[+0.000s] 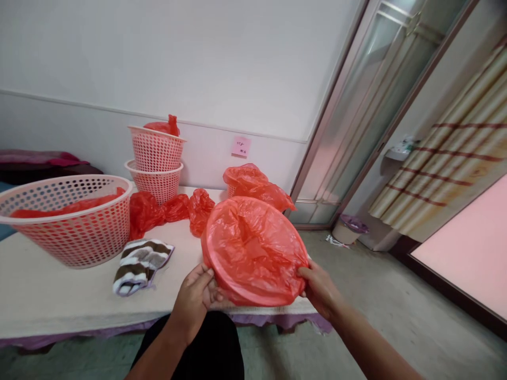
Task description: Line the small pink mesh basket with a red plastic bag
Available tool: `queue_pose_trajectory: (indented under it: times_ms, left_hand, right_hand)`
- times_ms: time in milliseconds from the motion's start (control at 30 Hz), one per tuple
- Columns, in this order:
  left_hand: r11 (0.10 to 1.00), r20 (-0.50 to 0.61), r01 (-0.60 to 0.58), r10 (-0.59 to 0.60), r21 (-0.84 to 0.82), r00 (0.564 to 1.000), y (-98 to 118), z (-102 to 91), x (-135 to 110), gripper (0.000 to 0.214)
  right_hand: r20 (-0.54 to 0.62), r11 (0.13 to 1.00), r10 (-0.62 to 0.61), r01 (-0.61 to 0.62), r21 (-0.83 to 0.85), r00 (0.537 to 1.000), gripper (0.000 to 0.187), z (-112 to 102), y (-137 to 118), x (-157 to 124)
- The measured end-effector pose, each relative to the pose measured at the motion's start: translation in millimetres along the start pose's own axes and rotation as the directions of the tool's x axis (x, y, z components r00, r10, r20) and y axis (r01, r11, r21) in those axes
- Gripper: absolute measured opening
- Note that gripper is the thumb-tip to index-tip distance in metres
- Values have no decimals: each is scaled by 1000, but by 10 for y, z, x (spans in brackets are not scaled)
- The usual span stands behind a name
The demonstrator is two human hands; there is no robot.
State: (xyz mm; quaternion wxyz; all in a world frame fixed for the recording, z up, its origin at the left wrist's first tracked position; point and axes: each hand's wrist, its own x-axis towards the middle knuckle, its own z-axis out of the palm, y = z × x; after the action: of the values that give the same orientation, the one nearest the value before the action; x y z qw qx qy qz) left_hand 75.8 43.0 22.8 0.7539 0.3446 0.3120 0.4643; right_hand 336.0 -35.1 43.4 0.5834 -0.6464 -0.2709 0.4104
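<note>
Table point(71, 301): Stretching beneath the big pink basket point(79, 237) and away to its right, pale on top, hung with purple along the front.
Big pink basket: Standing upright, perforated, with red film lying inside.
Held basket point(233, 296): Poised well right of the big pink basket, opening uppermost; liable to slip off the table's front edge if let go on one side.
Red bag point(253, 243): Spread over the held basket's rim, well right of the big pink basket; likely to split if tugged hard, or to spring loose if pulled unevenly.
Stacked baskets point(156, 150): Nested behind and right of the big pink basket; perhaps prone to toppling if knocked.
Crumpled red bags point(176, 208): Bunched just right of the big pink basket.
Striped cloth point(142, 264): Folded right of the big pink basket, nearer the front.
Right hand point(319, 287): Farthest right of the big pink basket, closed in a pinch on the red bag's edge.
Left hand point(198, 289): Nearer the big pink basket, half-curled at the rim; gripping or merely steadying, cannot tell.
</note>
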Motion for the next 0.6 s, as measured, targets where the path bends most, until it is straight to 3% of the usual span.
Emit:
queue_pose_trajectory:
  times_ms: [100,233,300,433,533,600]
  left_hand:
    - [997,-84,34,-27,76,996,-67,-124,17,27]
    - [978,-235,-75,121,192,964,22,-216,-24,34]
    - [961,-198,-104,158,255,967,114,-190,-59,36]
    - [950,-70,-54,79,308,994,217,-99,-123,39]
    - [958,-17,-42,48,284,999,174,-85,-213,39]
    - [959,21,-50,46,280,999,101,-96,-312,38]
  right_hand:
    - [-5,1000,5,-5,12,1000,34,1,8,-75]
    - [1,999,-25,25,-31,1000,30,64,15,-143]
    - [17,994,-57,58,-87,998,25,125,23,-171]
    - [79,992,-76,84,-98,994,22,150,17,-192]
    - [169,981,-44,75,-178,985,37,-43,-77,-201]
    - [58,924,-172,181,-337,983,47,-208,-202,-260]
